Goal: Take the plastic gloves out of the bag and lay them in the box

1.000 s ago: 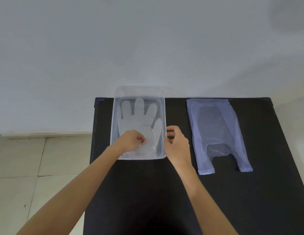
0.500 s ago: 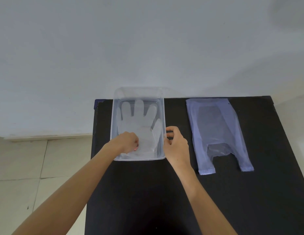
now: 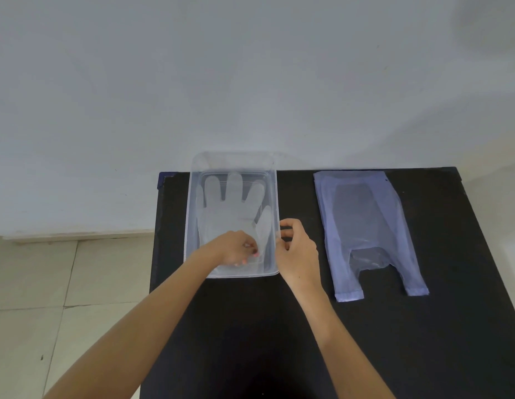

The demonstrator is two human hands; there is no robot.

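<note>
A clear plastic glove (image 3: 230, 208) lies flat in the clear plastic box (image 3: 233, 161), its fingers pointing to the far wall. My left hand (image 3: 236, 250) is inside the box at the near end, fingers curled onto the glove's cuff. My right hand (image 3: 296, 251) is at the box's right rim, thumb and forefinger pinched on it. The pale blue plastic bag (image 3: 365, 226) lies flat to the right, handles towards me, with both hands apart from it. A fainter shape shows through the bag; I cannot tell what it is.
Box and bag rest on a black table (image 3: 279, 326) pushed against a white wall (image 3: 250, 82). The table's left edge drops to a tiled floor (image 3: 63, 283). Its right edge runs close to the bag.
My left hand has shifted slightly right and nearer along the glove's cuff. My right hand has stayed at the box's right rim. The bag has not moved.
</note>
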